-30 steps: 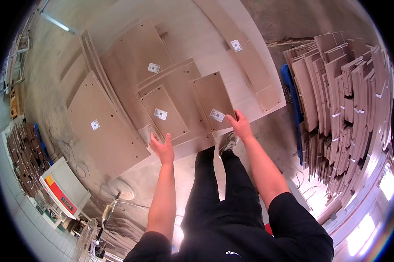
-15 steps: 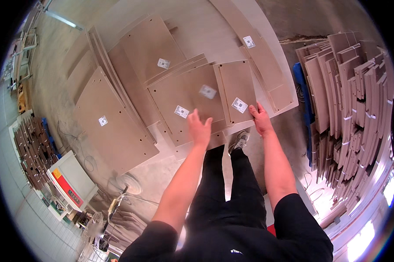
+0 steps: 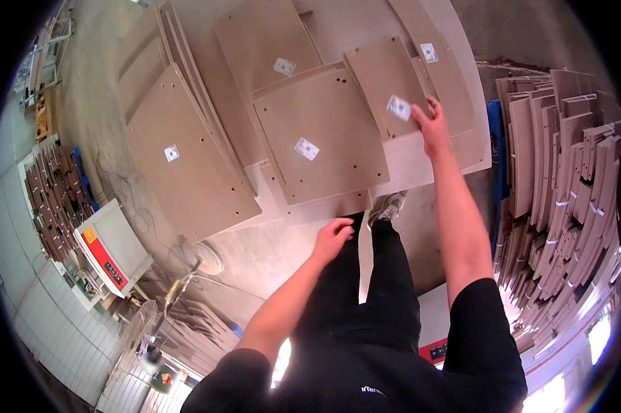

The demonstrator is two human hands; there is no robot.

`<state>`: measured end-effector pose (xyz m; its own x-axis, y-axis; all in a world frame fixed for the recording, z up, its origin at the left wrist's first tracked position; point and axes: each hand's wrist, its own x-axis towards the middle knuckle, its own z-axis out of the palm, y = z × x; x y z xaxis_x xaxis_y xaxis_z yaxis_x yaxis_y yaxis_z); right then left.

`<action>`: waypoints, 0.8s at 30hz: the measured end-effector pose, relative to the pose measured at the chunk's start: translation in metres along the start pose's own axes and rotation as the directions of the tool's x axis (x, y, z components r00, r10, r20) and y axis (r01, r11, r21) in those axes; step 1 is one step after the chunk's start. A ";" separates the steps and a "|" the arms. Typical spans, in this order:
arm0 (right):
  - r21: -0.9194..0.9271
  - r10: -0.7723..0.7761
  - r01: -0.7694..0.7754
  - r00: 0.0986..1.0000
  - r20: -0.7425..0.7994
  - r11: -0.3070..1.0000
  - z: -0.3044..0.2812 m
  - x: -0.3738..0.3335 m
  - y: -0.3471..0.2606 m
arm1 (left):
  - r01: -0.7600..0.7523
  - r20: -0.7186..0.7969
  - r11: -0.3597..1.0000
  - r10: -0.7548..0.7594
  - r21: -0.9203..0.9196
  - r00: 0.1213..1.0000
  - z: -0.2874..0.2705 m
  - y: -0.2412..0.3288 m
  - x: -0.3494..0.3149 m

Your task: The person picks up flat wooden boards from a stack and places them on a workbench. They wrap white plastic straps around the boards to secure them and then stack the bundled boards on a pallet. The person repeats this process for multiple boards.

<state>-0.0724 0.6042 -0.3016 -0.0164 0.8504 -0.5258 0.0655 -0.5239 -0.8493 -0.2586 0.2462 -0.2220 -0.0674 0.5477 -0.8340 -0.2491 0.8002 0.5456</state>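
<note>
My right hand [image 3: 432,127] is at the lower right edge of a narrow brown board [image 3: 386,76], thumb beside its blurred white label [image 3: 398,107] and fingers at the side. It appears closed on that edge; the underside is hidden. Over my dark trousers, apart from the boards, is my left hand [image 3: 334,239] with curled fingers. Whatever its palm may hold is hidden. The nearest board to it is a wide brown one [image 3: 324,131] with drilled holes and a label [image 3: 307,149].
More brown boards lie around, including a large one [image 3: 186,158] on the left and a long curved one [image 3: 455,89] at right. Board stacks [image 3: 551,179] stand farther right. A white machine with a red panel [image 3: 104,255] and a fan [image 3: 204,258] are at lower left.
The narrow board has shifted away from me and tilted, with my right hand at its edge. My left hand has drawn back off the wide board and curled. A blurred label above that board is gone.
</note>
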 end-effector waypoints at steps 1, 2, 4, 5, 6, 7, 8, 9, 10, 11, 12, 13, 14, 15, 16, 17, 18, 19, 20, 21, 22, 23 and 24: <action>0.000 -0.009 0.009 1.000 0.029 1.000 0.002 0.011 -0.007 | 0.063 -0.059 0.998 -0.065 -0.025 0.996 -0.016 -0.024 -0.010; -0.012 -0.021 0.021 0.999 0.036 1.000 0.006 0.019 -0.017 | 0.123 -0.118 0.991 -0.128 -0.055 0.985 -0.035 -0.052 -0.017; -0.036 -0.043 0.045 0.998 0.050 0.998 0.011 0.025 -0.028 | 0.191 -0.268 0.980 -0.200 -0.060 0.942 -0.075 -0.094 -0.025; 0.016 -0.029 0.028 0.998 0.058 0.999 0.012 0.020 -0.028 | 0.247 -0.344 0.956 -0.287 -0.157 0.894 -0.093 -0.113 -0.024; 0.066 -0.020 0.015 0.997 0.069 0.998 0.012 0.015 -0.029 | 0.287 -0.406 0.922 -0.374 -0.259 0.834 -0.109 -0.130 -0.021; 0.115 -0.015 0.005 0.996 0.083 0.993 0.013 0.011 -0.029 | 0.307 -0.432 0.892 -0.433 -0.332 0.791 -0.124 -0.141 -0.017; 0.130 -0.026 0.018 0.998 0.057 0.991 0.012 0.004 -0.025 | 0.319 -0.451 0.859 -0.488 -0.401 0.747 -0.137 -0.147 -0.008; 0.145 -0.037 0.032 0.999 0.033 0.989 0.008 -0.006 -0.015 | 0.320 -0.459 0.799 -0.567 -0.510 0.684 -0.146 -0.150 0.006; 0.160 -0.044 0.042 0.999 0.013 0.986 0.007 -0.019 -0.002 | 0.267 -0.429 0.775 -0.561 -0.572 0.708 -0.153 -0.152 0.019; 0.102 0.029 -0.031 0.999 0.028 0.994 0.006 -0.033 0.010 | 0.216 -0.399 0.743 -0.554 -0.634 0.731 -0.156 -0.155 0.030; 0.041 0.095 -0.096 0.995 0.021 0.995 -0.002 -0.048 0.024 | 0.188 -0.349 0.690 -0.558 -0.699 0.752 -0.150 -0.143 0.045; -0.019 0.191 -0.190 0.979 0.072 0.982 -0.009 -0.063 0.044 | 0.165 -0.297 0.635 -0.555 -0.755 0.777 -0.141 -0.128 0.058; -0.087 0.295 -0.286 0.946 0.132 0.954 -0.007 -0.078 0.060 | 0.095 -0.318 0.592 -0.554 -0.801 0.769 -0.132 -0.134 0.064; -0.153 0.398 -0.374 0.897 0.193 0.915 0.002 -0.095 0.070 | 0.012 -0.346 0.539 -0.558 -0.842 0.754 -0.120 -0.148 0.068; -0.209 0.490 -0.449 0.842 0.227 0.869 0.011 -0.106 0.077 | -0.059 -0.368 0.496 -0.554 -0.866 0.747 -0.110 -0.149 0.075; -0.269 0.489 -0.424 0.833 0.258 0.865 0.021 -0.108 0.082 | -0.089 -0.370 0.483 -0.526 -0.871 0.766 -0.101 -0.152 0.072; -0.318 0.484 -0.396 0.831 0.275 0.861 0.027 -0.108 0.089 | -0.107 -0.365 0.476 -0.491 -0.873 0.791 -0.090 -0.140 0.066; -0.367 0.482 -0.366 0.823 0.301 0.855 0.031 -0.108 0.093 | -0.133 -0.367 0.467 -0.456 -0.874 0.811 -0.082 -0.134 0.058; -0.349 0.519 -0.406 0.781 0.347 0.844 0.036 -0.101 0.091 | -0.194 -0.384 0.435 -0.406 -0.879 0.829 -0.076 -0.139 0.050; -0.332 0.556 -0.452 0.736 0.387 0.828 0.041 -0.091 0.085 | -0.246 -0.399 0.403 -0.359 -0.882 0.844 -0.071 -0.148 0.039; -0.316 0.587 -0.495 0.687 0.429 0.810 0.046 -0.088 0.076 | -0.299 -0.418 0.367 -0.308 -0.881 0.854 -0.068 -0.157 0.026; -0.336 0.566 -0.458 0.711 0.419 0.823 0.054 -0.094 0.061 | -0.326 -0.438 0.342 -0.329 -0.881 0.837 -0.065 -0.168 0.012; -0.356 0.532 -0.408 0.740 0.412 0.841 0.053 -0.094 0.064 | -0.344 -0.447 0.322 -0.343 -0.882 0.826 -0.059 -0.177 -0.002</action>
<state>-0.1198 0.4888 -0.3089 -0.3880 0.3301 -0.8605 0.4165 -0.7701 -0.4832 -0.2715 0.0888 -0.3214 -0.4024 0.0686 -0.9129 -0.9092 -0.1469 0.3897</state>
